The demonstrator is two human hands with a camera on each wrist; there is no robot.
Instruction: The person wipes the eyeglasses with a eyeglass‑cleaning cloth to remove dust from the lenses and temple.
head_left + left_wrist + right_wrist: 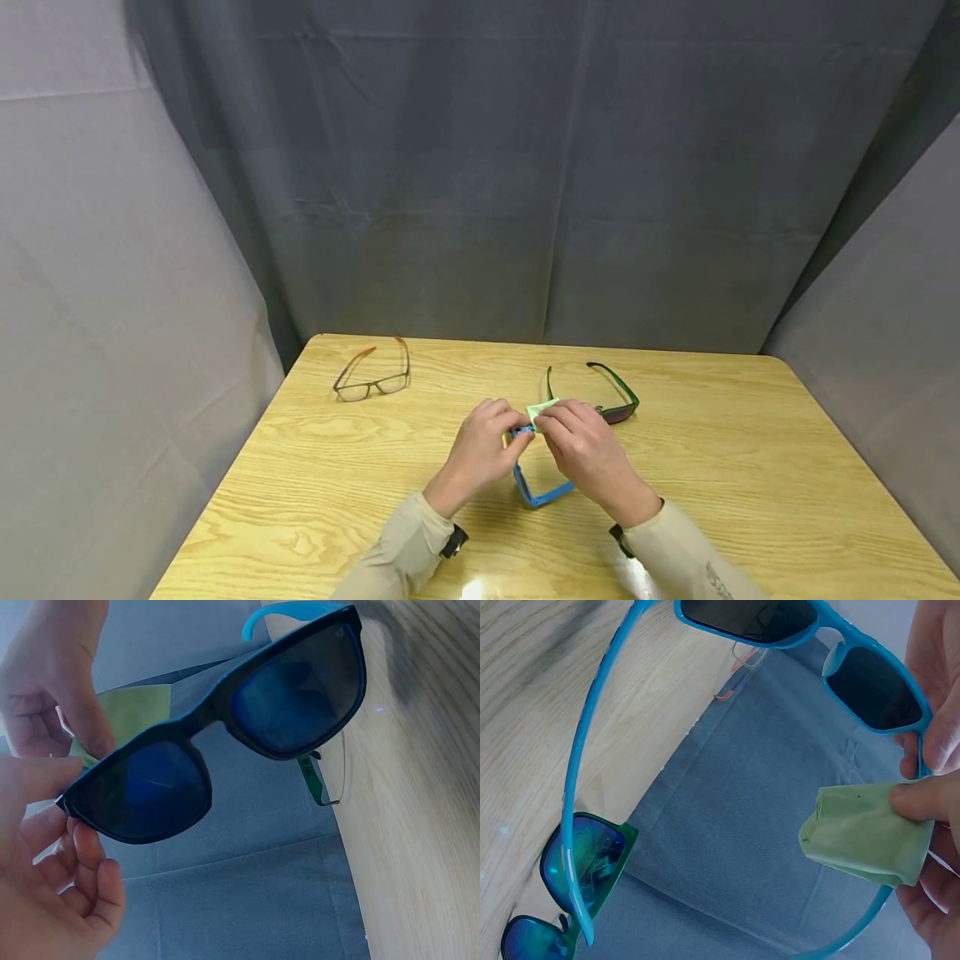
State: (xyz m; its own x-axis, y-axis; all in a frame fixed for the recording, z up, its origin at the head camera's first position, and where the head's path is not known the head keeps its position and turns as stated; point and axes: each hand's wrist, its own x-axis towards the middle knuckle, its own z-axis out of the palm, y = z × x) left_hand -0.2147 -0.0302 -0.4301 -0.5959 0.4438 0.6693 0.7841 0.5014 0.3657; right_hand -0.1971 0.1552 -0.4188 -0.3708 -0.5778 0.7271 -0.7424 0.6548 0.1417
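Note:
My left hand (482, 447) pinches a pair of blue sunglasses (876, 684) at one outer corner of the frame, beside the hinge. They are held up above the table, dark lenses facing my left wrist camera. My right hand (591, 454) pinches a folded light green cloth (855, 834) between thumb and fingers, close to the left hand. In the right wrist view the cloth lies over one temple arm, whose blue tip shows below it. The other temple arm extends freely on the far side. Part of the frame is hidden behind my fingers in the head view.
Sunglasses with a green frame (621, 412) and mirrored lenses lie on the wooden table (750, 467) just beyond my right hand. Eyeglasses with brown temple arms (372, 387) stand at the table's back left. Grey curtains (465, 192) enclose the back and sides.

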